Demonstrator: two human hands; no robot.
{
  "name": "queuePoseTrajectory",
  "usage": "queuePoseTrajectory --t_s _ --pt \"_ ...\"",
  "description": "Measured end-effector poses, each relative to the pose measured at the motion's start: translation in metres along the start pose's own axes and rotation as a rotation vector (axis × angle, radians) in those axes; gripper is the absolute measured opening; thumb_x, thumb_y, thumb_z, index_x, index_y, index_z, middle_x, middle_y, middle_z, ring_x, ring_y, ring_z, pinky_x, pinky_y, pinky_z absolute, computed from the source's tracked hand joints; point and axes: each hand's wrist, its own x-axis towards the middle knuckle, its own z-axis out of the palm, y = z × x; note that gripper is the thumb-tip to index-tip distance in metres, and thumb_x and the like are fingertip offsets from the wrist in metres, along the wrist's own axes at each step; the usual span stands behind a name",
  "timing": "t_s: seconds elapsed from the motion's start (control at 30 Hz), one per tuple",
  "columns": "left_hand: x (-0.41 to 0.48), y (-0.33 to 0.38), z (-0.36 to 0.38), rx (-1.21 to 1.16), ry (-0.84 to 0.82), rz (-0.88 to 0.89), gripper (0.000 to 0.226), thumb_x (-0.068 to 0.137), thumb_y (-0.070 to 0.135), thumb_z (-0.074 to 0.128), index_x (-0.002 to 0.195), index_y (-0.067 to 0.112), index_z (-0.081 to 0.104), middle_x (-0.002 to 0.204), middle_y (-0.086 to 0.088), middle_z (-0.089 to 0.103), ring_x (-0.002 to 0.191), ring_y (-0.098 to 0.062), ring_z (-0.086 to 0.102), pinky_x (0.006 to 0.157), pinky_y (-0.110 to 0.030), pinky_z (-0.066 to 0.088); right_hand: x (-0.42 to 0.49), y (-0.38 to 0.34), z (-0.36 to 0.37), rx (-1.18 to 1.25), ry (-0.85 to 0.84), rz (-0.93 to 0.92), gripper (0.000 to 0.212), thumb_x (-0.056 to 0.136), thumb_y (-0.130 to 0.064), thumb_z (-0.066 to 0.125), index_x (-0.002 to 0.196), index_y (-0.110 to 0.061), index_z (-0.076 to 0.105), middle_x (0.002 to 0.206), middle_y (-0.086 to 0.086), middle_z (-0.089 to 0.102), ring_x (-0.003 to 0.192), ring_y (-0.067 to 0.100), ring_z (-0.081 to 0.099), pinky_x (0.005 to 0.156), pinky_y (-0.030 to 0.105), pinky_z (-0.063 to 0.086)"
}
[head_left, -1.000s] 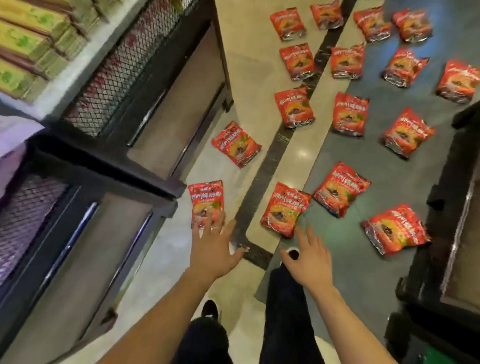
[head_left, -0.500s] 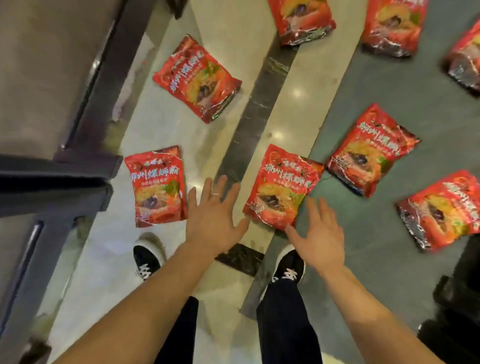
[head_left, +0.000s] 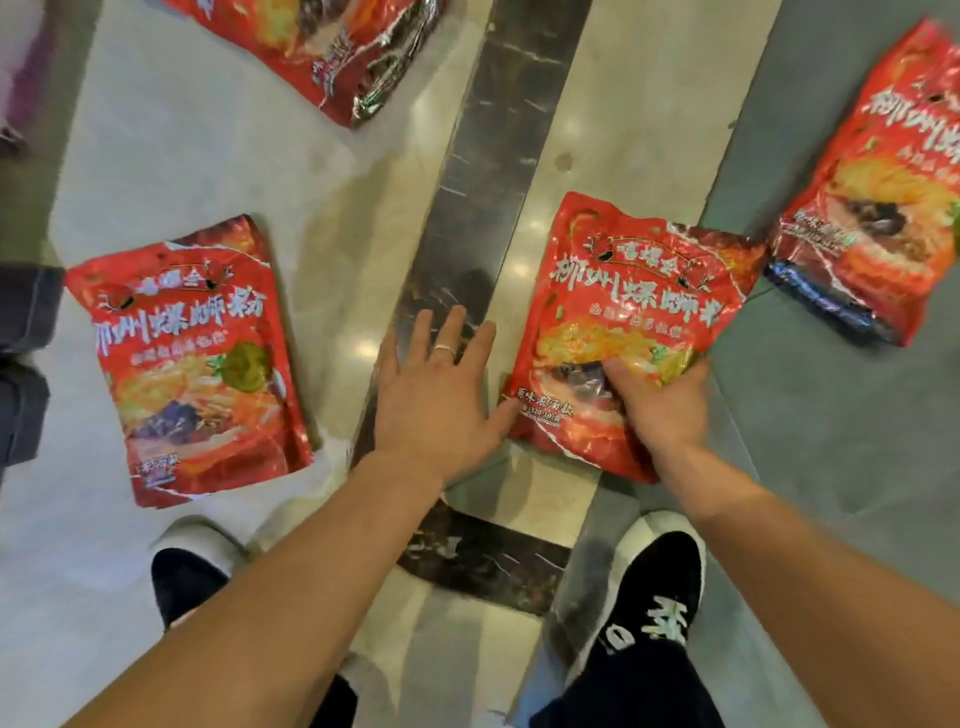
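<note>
Shop, polished floor (head_left: 182, 171), identical noodle packets (head_left: 197, 358)

The middle red packet (head_left: 631, 306) is showing glossy, crinkled plastic film. The pale floor (head_left: 182, 171) is gleaming like polished stone, the dark inlay strip (head_left: 493, 171) is looking veined and shiny, and the grey floor section (head_left: 831, 457) is appearing matt.

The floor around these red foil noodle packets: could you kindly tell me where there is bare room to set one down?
Bare pale tile lies between the left red foil packet and the dark marble strip; bare grey floor lies right of the right hand. Crowded where the gripped middle packet meets the right-edge packet.
</note>
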Motion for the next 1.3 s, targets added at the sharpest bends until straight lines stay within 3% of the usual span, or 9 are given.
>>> queuePoseTrajectory --t_s 0.1,0.33,0.6,0.73,0.83,1.07,1.13,1.2,1.3 --pt "-0.004 -0.024 0.008 -0.032 0.016 -0.036 0.082 0.092 0.070 0.038 0.159 0.033 0.009 0.169 -0.002 0.005 0.155 -0.029 0.000 0.122 -0.055 0.004 -0.007 -0.010 0.023 -0.028 -0.036 -0.149 0.086 0.071 -0.040 0.085 0.142 -0.023 0.039 0.131 0.001 0.061 0.118 0.024 0.059 0.100 0.037 0.045" --pt "-0.018 -0.111 0.003 -0.056 0.005 -0.197 0.085 0.092 0.068 0.042 0.159 0.033 0.005 0.169 0.000 0.002 0.155 -0.028 0.002 0.121 -0.055 0.011 -0.041 -0.067 0.084 0.002 -0.335 -0.213 0.095 0.065 -0.030 0.092 0.141 -0.031 0.034 0.126 -0.009 0.060 0.111 0.015 0.061 0.102 0.040 0.048" --pt "-0.023 -0.212 0.011 -0.240 0.181 -0.434 0.087 0.090 0.068 0.048 0.159 0.034 0.009 0.169 0.001 0.005 0.155 -0.027 0.002 0.124 -0.051 0.004 -0.095 -0.096 0.139 0.221 -0.430 -0.124 0.049 0.073 -0.018 0.087 0.117 -0.023 0.064 0.103 -0.009 0.074 0.089 0.011 0.073 0.083 0.037 0.059" --pt "-0.035 -0.251 0.021 -0.520 0.315 -0.738 0.101 0.085 0.058 0.068 0.160 0.024 0.010 0.168 -0.007 0.005 0.155 -0.028 0.005 0.121 -0.055 0.017 -0.104 -0.101 0.145 0.255 -0.428 -0.145 0.045 0.074 -0.018 0.086 0.113 -0.023 0.065 0.100 -0.009 0.075 0.083 0.008 0.074 0.070 0.029 0.058" --pt "-0.040 -0.279 0.035 -0.833 0.260 -0.938 0.118 0.071 0.059 0.081 0.157 0.020 0.011 0.160 -0.016 0.027 0.146 -0.037 0.030 0.113 -0.056 0.034 -0.102 -0.102 0.142 0.260 -0.403 -0.152 0.041 0.070 -0.018 0.087 0.105 -0.026 0.066 0.096 -0.007 0.076 0.083 0.013 0.074 0.075 0.036 0.058" --pt "-0.036 -0.296 0.040 -1.169 0.160 -0.998 0.093 0.056 0.046 0.093 0.131 0.011 0.051 0.128 -0.008 0.064 0.115 -0.030 0.062 0.094 -0.035 0.048 -0.097 -0.087 0.124 0.221 -0.404 -0.131 0.084 0.033 -0.050 0.093 0.108 -0.020 0.068 0.099 0.000 0.077 0.086 0.024 0.075 0.082 0.042 0.057" --pt "-0.038 -0.296 0.034 -1.324 0.097 -0.930 0.064 0.058 0.039 0.092 0.111 0.016 0.063 0.111 -0.003 0.068 0.099 -0.023 0.066 0.089 -0.031 0.050 -0.097 -0.086 0.113 0.215 -0.418 -0.099 0.099 0.020 -0.057 0.094 0.108 -0.018 0.067 0.096 0.000 0.077 0.082 0.024 0.075 0.078 0.040 0.057" --pt "-0.045 -0.292 0.026 -1.396 0.035 -0.849 0.043 0.061 0.033 0.092 0.094 0.023 0.064 0.106 -0.002 0.070 0.097 -0.022 0.067 0.095 -0.037 0.053 -0.098 -0.089 0.096 0.206 -0.442 -0.059 0.109 0.012 -0.061 0.094 0.108 -0.017 0.067 0.095 0.002 0.078 0.080 0.025 0.075 0.077 0.039 0.056" --pt "-0.056 -0.280 0.008 -1.399 -0.033 -0.747 0.049 0.054 0.036 0.093 0.095 0.028 0.066 0.106 0.002 0.074 0.105 -0.025 0.068 0.103 -0.048 0.050 -0.108 -0.100 0.061 0.231 -0.486 -0.041 0.105 0.011 -0.057 0.095 0.103 -0.014 0.068 0.090 0.004 0.078 0.075 0.024 0.075 0.067 0.036 0.058"
